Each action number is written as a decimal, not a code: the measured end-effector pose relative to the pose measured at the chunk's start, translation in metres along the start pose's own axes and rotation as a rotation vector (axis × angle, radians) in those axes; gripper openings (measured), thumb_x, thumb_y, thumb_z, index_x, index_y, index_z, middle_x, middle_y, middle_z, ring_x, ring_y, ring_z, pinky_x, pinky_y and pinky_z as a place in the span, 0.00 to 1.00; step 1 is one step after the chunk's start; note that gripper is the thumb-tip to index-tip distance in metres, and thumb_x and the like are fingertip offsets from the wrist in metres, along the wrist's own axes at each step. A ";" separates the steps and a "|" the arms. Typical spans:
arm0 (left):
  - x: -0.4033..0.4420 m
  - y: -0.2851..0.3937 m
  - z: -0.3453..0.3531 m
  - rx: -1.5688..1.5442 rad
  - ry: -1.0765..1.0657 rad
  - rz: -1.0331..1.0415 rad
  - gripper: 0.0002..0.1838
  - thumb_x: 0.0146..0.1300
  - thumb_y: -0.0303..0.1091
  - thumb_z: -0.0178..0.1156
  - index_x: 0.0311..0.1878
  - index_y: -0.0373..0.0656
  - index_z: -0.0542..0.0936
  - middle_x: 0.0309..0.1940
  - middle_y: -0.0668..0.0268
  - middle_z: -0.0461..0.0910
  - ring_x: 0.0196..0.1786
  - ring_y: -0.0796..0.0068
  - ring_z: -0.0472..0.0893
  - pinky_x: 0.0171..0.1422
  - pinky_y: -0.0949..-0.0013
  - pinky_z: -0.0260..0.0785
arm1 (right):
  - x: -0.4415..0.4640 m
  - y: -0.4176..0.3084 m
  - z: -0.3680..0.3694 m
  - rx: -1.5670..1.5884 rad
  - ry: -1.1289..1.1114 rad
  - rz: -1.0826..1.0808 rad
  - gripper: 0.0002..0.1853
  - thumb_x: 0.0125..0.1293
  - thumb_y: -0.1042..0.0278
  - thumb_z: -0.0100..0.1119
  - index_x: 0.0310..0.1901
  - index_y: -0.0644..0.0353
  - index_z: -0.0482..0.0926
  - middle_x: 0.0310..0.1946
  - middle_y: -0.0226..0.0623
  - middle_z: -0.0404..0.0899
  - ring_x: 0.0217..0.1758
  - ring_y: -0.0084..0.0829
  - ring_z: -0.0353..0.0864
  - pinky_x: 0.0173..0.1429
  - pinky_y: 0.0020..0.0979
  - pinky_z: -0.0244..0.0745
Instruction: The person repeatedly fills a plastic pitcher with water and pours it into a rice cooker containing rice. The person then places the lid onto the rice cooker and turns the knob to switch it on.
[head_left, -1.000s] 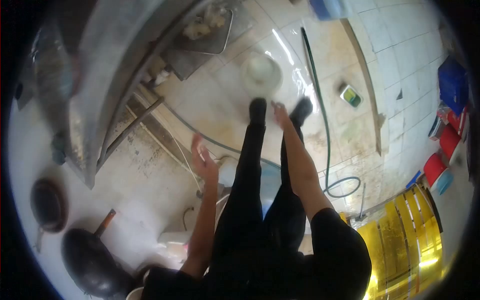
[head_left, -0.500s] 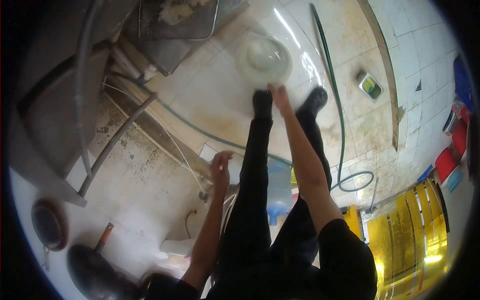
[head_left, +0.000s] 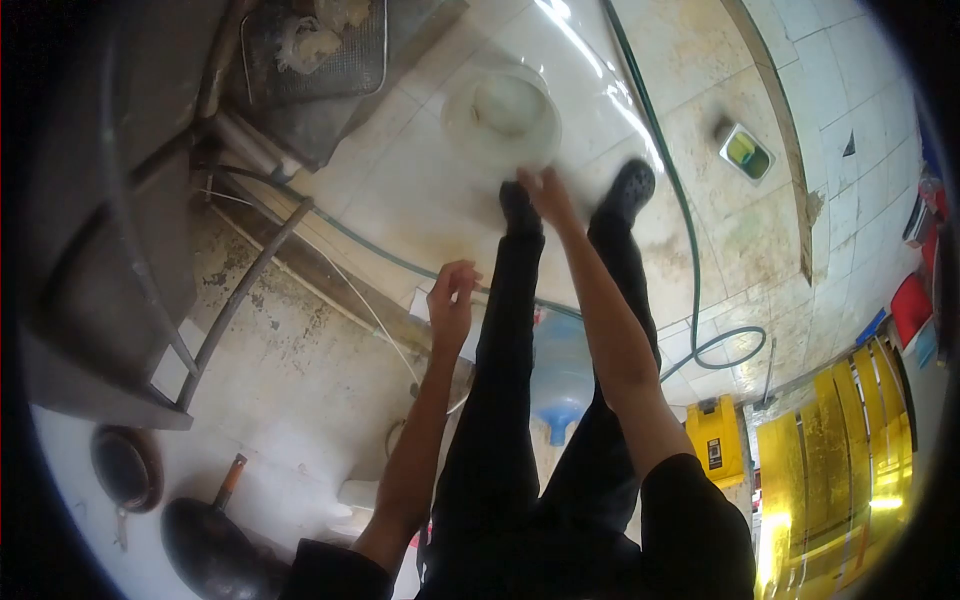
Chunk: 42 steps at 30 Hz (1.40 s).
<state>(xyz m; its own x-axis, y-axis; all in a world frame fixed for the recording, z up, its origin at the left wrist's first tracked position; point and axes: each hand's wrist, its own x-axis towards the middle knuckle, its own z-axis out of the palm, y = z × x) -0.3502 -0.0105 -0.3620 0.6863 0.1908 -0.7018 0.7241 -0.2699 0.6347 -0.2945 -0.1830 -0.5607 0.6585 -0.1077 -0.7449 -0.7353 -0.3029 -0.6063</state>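
My left hand (head_left: 453,297) hangs beside my left leg with its fingers bent and apart, holding nothing that shows. My right hand (head_left: 545,196) is stretched forward next to my left shoe (head_left: 518,212), fingers apart and nothing in them. Just beyond it a pale round basin (head_left: 503,115) stands on the tiled floor. Between my legs and behind them lies a large clear water bottle (head_left: 562,375) with a blue neck.
A green hose (head_left: 668,160) runs along the floor and loops at the right, near a small metal tray (head_left: 747,153). At the upper left, a wire basket (head_left: 315,75) holds pale items. Dark pans (head_left: 215,550) lie lower left. A yellow case (head_left: 716,440) is lower right.
The view has shifted. My left hand has risen slightly and curled its fingers. My right hand stays near the basin, which now appears further left. The yellow case has come into fuller view.
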 end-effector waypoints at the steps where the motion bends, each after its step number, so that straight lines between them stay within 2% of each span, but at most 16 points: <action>1: 0.004 0.001 0.002 0.008 -0.008 -0.016 0.09 0.71 0.32 0.54 0.47 0.37 0.76 0.32 0.64 0.80 0.35 0.76 0.79 0.44 0.73 0.71 | 0.000 -0.001 0.000 0.004 0.001 0.003 0.25 0.63 0.48 0.58 0.48 0.66 0.79 0.48 0.53 0.79 0.56 0.49 0.75 0.60 0.42 0.67; 4: 0.013 0.007 0.004 0.028 -0.040 0.012 0.09 0.71 0.32 0.53 0.47 0.37 0.77 0.32 0.64 0.80 0.35 0.76 0.78 0.43 0.73 0.71 | -0.002 -0.002 0.000 0.096 -0.011 -0.100 0.26 0.63 0.46 0.58 0.47 0.66 0.80 0.48 0.54 0.78 0.55 0.51 0.75 0.60 0.43 0.68; 6: 0.020 0.008 0.007 0.027 -0.042 0.008 0.09 0.71 0.32 0.53 0.46 0.37 0.77 0.32 0.64 0.80 0.34 0.77 0.78 0.43 0.73 0.71 | 0.000 0.001 0.003 0.028 -0.008 0.023 0.28 0.63 0.43 0.57 0.48 0.66 0.79 0.48 0.56 0.78 0.55 0.52 0.75 0.60 0.43 0.68; 13: 0.061 0.026 0.018 0.099 -0.096 0.107 0.09 0.71 0.30 0.51 0.47 0.37 0.76 0.32 0.66 0.79 0.34 0.79 0.77 0.43 0.74 0.71 | 0.011 0.011 0.013 -0.049 -0.077 0.139 0.33 0.64 0.40 0.53 0.48 0.70 0.76 0.50 0.56 0.77 0.56 0.54 0.75 0.60 0.44 0.68; 16: 0.075 0.025 0.020 -0.019 -0.066 0.119 0.09 0.72 0.31 0.52 0.47 0.37 0.77 0.32 0.67 0.79 0.35 0.80 0.77 0.44 0.74 0.71 | -0.007 -0.012 0.009 -0.018 0.098 0.039 0.29 0.65 0.45 0.55 0.48 0.71 0.75 0.51 0.56 0.76 0.56 0.54 0.75 0.59 0.46 0.69; 18: 0.072 0.029 0.020 -0.051 -0.052 0.099 0.09 0.72 0.32 0.51 0.47 0.37 0.77 0.32 0.67 0.79 0.35 0.80 0.77 0.44 0.74 0.71 | -0.030 -0.064 -0.010 -0.115 0.486 0.015 0.23 0.66 0.54 0.56 0.52 0.69 0.73 0.51 0.56 0.76 0.57 0.53 0.74 0.59 0.44 0.70; 22: 0.061 0.020 0.014 -0.133 -0.035 0.052 0.08 0.71 0.30 0.52 0.47 0.36 0.76 0.35 0.65 0.79 0.37 0.79 0.77 0.44 0.74 0.71 | -0.016 -0.100 0.009 0.270 0.296 0.054 0.18 0.67 0.62 0.54 0.51 0.67 0.71 0.49 0.54 0.76 0.53 0.51 0.76 0.56 0.41 0.71; 24: 0.054 0.005 0.010 -0.180 -0.026 0.049 0.08 0.71 0.29 0.52 0.47 0.36 0.76 0.35 0.65 0.79 0.37 0.79 0.76 0.44 0.74 0.71 | 0.037 -0.086 0.045 0.220 0.404 -0.266 0.15 0.67 0.65 0.51 0.50 0.67 0.71 0.47 0.52 0.77 0.52 0.46 0.77 0.54 0.39 0.71; 26: 0.051 -0.003 0.006 -0.230 -0.010 0.053 0.08 0.72 0.29 0.51 0.47 0.36 0.76 0.35 0.65 0.79 0.37 0.80 0.76 0.45 0.74 0.70 | 0.084 -0.092 0.058 0.411 0.312 0.140 0.14 0.65 0.69 0.52 0.49 0.65 0.75 0.47 0.48 0.77 0.52 0.39 0.76 0.54 0.36 0.70; 27: 0.048 -0.003 0.002 -0.243 0.008 0.044 0.08 0.72 0.29 0.51 0.47 0.36 0.76 0.35 0.65 0.79 0.37 0.79 0.76 0.45 0.74 0.70 | 0.115 -0.079 0.070 0.412 0.316 0.138 0.14 0.65 0.69 0.52 0.49 0.65 0.75 0.47 0.48 0.77 0.52 0.39 0.76 0.54 0.36 0.70; 29: 0.043 -0.011 -0.007 -0.254 0.021 0.034 0.08 0.72 0.29 0.51 0.47 0.36 0.76 0.35 0.65 0.78 0.37 0.79 0.76 0.45 0.74 0.70 | 0.165 -0.036 0.092 0.818 0.160 0.395 0.18 0.65 0.68 0.51 0.56 0.61 0.74 0.53 0.45 0.76 0.57 0.42 0.74 0.60 0.34 0.67; 30: 0.042 -0.017 -0.011 -0.260 0.061 -0.006 0.08 0.72 0.29 0.51 0.47 0.36 0.76 0.35 0.65 0.78 0.37 0.79 0.76 0.45 0.74 0.70 | 0.181 -0.026 0.094 0.873 0.127 0.456 0.17 0.64 0.68 0.51 0.54 0.61 0.75 0.52 0.45 0.76 0.57 0.41 0.75 0.60 0.34 0.67; 32: 0.042 -0.032 -0.019 -0.269 0.099 -0.041 0.08 0.72 0.29 0.51 0.47 0.36 0.76 0.35 0.65 0.79 0.37 0.79 0.75 0.45 0.74 0.70 | 0.200 -0.009 0.095 0.679 0.087 0.358 0.15 0.63 0.68 0.53 0.51 0.59 0.76 0.50 0.43 0.77 0.56 0.40 0.75 0.60 0.35 0.68; 34: 0.042 -0.047 -0.028 -0.243 0.185 -0.140 0.09 0.72 0.31 0.51 0.47 0.36 0.76 0.34 0.65 0.79 0.36 0.79 0.76 0.45 0.74 0.70 | 0.214 0.008 0.097 0.200 0.081 0.088 0.13 0.62 0.68 0.55 0.48 0.58 0.78 0.48 0.42 0.78 0.56 0.38 0.76 0.60 0.36 0.69; 38: 0.045 -0.097 -0.043 -0.246 0.209 -0.127 0.11 0.72 0.33 0.50 0.47 0.36 0.76 0.33 0.65 0.79 0.35 0.78 0.77 0.44 0.73 0.71 | 0.218 -0.001 0.098 -0.733 0.240 -0.435 0.09 0.60 0.68 0.58 0.42 0.56 0.81 0.44 0.40 0.81 0.54 0.35 0.78 0.61 0.38 0.71; 42: 0.046 -0.114 -0.047 -0.233 0.271 -0.260 0.12 0.73 0.35 0.49 0.47 0.35 0.76 0.34 0.63 0.80 0.34 0.77 0.78 0.43 0.72 0.72 | 0.202 -0.058 0.093 -0.619 0.118 -0.234 0.07 0.61 0.70 0.56 0.40 0.56 0.80 0.38 0.42 0.82 0.46 0.40 0.81 0.50 0.39 0.76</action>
<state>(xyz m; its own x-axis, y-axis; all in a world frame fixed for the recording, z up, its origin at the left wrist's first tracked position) -0.3978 0.0738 -0.4516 0.4497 0.4734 -0.7574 0.8499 0.0339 0.5259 -0.1336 -0.0991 -0.7017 0.8283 -0.0651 -0.5564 -0.3667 -0.8140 -0.4506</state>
